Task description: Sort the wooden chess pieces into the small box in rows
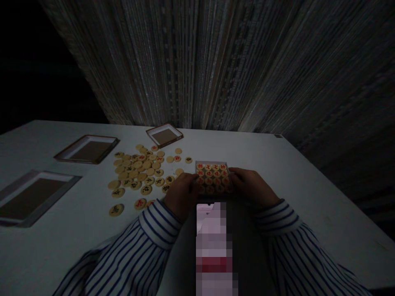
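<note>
A small open box (pixel 196 163) stands at the table's near edge, filled with rows of round Chinese chess pieces (pixel 217 174) that show red characters. My left hand (pixel 182 194) grips the box's left side, its fingers bent around the wall. On the opposite side, my right hand (pixel 253 186) holds the right wall with thumb and fingers closed on it. To the left of my left hand lies a loose heap of Chinese chess pieces (pixel 142 165), some face down, others marked in black or red.
Open box parts lie farther off: one at the back (pixel 166 137), a brown-rimmed one (pixel 89 149) at the left and a larger grey-rimmed one (pixel 40 195) at the near left. A lit phone screen (pixel 205 218) is below the box. A striped curtain (pixel 185 61) hangs behind the white table (pixel 308 197).
</note>
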Available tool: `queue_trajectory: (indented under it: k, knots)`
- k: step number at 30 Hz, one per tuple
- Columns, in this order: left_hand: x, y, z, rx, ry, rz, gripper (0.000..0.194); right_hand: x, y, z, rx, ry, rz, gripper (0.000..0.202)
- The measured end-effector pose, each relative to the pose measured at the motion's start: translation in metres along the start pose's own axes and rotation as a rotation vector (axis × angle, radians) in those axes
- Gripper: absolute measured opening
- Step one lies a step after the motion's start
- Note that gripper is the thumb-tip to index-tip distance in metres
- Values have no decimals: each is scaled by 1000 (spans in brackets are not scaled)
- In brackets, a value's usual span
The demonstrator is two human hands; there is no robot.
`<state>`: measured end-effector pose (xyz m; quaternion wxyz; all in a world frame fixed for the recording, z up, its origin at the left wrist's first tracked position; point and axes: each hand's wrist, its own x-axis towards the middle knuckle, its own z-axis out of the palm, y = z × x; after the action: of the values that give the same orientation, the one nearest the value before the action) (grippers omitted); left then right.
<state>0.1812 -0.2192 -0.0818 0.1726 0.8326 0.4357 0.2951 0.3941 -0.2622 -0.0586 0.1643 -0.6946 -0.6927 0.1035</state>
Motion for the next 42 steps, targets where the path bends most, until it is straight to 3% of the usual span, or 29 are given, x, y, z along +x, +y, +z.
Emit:
queue_trajectory:
  k: [21,25,31,38,42]
  knots:
    - [2,0,6,-17,36,15,21,2,1,4,-43,47,76,38]
    - [2,1,1,-55,87,25,20,0,0,2,-41,176,112,35]
    - [5,1,-14,-140,262,-52,15,-1,-4,-1,100,427,84,25]
    - [7,-1,-33,-351,387,-167,20,-6,-14,-2,184,574,23,32]
    - [3,-2,-52,-444,418,-222,21,-7,-16,-2,185,631,-16,33]
